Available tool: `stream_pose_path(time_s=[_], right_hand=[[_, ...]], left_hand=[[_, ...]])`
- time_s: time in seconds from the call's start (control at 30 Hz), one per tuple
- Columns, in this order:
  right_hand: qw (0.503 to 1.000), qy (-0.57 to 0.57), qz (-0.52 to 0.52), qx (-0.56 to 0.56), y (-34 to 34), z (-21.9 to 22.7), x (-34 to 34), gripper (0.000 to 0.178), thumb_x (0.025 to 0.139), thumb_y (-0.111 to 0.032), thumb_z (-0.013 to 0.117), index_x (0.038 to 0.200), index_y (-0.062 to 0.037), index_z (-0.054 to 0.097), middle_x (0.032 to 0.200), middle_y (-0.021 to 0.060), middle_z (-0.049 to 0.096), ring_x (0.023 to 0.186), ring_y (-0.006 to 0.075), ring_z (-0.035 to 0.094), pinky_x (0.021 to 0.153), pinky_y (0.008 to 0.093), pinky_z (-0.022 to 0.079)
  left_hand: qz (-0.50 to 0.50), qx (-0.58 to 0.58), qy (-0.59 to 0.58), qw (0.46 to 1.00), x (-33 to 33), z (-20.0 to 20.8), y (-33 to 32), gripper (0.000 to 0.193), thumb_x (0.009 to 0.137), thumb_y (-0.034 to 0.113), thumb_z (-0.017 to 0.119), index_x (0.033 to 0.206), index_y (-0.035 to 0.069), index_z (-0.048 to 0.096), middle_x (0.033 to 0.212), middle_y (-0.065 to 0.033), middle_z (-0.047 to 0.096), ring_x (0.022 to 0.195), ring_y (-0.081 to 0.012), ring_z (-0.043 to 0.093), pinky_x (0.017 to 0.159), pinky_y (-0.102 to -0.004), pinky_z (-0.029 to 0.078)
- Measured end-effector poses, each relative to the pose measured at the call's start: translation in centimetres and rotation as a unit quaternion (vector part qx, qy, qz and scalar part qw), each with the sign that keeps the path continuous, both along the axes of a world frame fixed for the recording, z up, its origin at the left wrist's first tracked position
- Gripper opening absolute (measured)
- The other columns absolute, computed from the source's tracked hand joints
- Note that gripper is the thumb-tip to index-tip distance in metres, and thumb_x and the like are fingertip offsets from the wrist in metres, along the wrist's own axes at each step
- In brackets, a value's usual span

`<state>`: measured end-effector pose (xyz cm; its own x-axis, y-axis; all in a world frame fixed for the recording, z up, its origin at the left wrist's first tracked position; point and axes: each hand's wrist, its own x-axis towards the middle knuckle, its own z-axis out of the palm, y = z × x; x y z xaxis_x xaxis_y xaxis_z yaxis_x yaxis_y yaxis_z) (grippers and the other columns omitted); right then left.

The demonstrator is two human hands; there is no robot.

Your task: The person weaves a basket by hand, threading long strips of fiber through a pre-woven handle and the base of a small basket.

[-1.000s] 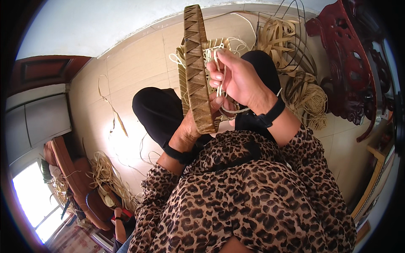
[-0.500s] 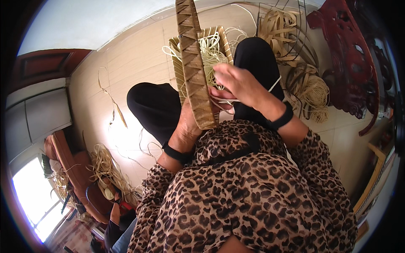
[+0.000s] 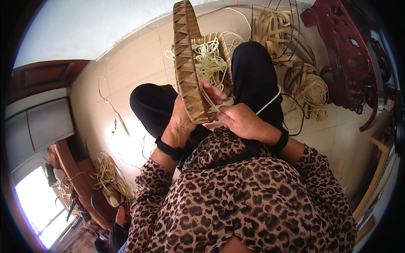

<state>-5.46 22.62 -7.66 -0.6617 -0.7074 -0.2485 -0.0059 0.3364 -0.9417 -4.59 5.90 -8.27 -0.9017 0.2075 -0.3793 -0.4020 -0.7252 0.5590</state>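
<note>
The lower end of a brown woven band (image 3: 185, 59), patterned in zigzag, is gripped by the left hand (image 3: 182, 111), whose fingers are curled around it and show past its right edge. The band is held in front of the lap, tilted slightly, with its upper end directed away from the body. A pale cord (image 3: 268, 101) is pinched between the thumb and fingers of the right hand (image 3: 241, 121), just beside the band's lower end; its length is laid across the right thigh. Beyond the hands, a striped basket (image 3: 228, 63), filled with loose coils of pale cord (image 3: 211, 63), is positioned between the knees, partly covered by the band. Flat strips (image 3: 272, 31) are piled on the tiled floor (image 3: 139, 69) at the right.
</note>
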Motion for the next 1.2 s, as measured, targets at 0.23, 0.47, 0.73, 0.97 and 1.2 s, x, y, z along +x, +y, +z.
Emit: stream_pose_path(time_s=[0.23,0.47,0.73,0.97,1.2], right_hand=[[0.999,-0.001,0.043,-0.001,-0.9,-0.2,0.4,0.021,0.082,-0.020,0.048,0.074,-0.0018,0.054,0.064,0.0159,0.055,0.062,0.0328,0.055,0.057,0.0386,0.043],[0.996,0.072,0.057,0.021,-1.5,0.7,-0.4,0.023,0.082,-0.024,0.046,0.075,-0.0025,0.053,0.067,0.0187,0.055,0.065,0.0356,0.055,0.059,0.0438,0.042],[0.980,0.080,0.122,0.134,-0.4,0.5,-0.7,0.022,0.082,-0.022,0.046,0.079,-0.0031,0.055,0.070,0.0186,0.057,0.068,0.0349,0.057,0.062,0.0435,0.045],[0.968,0.164,0.110,0.155,0.6,-0.7,-1.6,0.017,0.081,-0.017,0.050,0.074,-0.0030,0.054,0.068,0.0160,0.056,0.066,0.0329,0.056,0.059,0.0407,0.044],[0.969,0.193,0.108,0.109,2.3,-1.0,-2.5,0.016,0.081,-0.018,0.049,0.077,-0.0037,0.055,0.067,0.0147,0.054,0.065,0.0331,0.053,0.057,0.0387,0.042]], left_hand=[[-0.037,-0.036,-0.005,0.999,-4.0,2.9,-2.3,0.023,0.088,0.024,0.041,0.085,0.003,0.048,0.074,-0.0131,0.055,0.067,-0.0291,0.058,0.058,-0.0368,0.049],[-0.044,-0.015,-0.034,0.998,-7.3,5.3,-4.0,0.022,0.087,0.015,0.028,0.089,0.001,0.045,0.078,-0.0166,0.054,0.071,-0.0289,0.057,0.057,-0.0363,0.049],[-0.010,-0.023,-0.017,1.000,-4.6,6.9,-2.7,0.021,0.087,0.015,0.026,0.091,0.002,0.042,0.062,-0.0077,0.045,0.043,-0.0171,0.039,0.041,-0.0289,0.034],[0.048,-0.067,0.006,0.997,-0.3,7.5,-2.5,0.021,0.087,0.020,0.027,0.085,0.004,0.041,0.055,-0.0072,0.044,0.034,-0.0168,0.038,0.031,-0.0295,0.032],[0.062,-0.041,0.107,0.991,4.4,7.5,-3.2,0.023,0.088,0.030,0.031,0.085,0.007,0.035,0.050,-0.0072,0.044,0.028,-0.0162,0.038,0.026,-0.0272,0.032]])
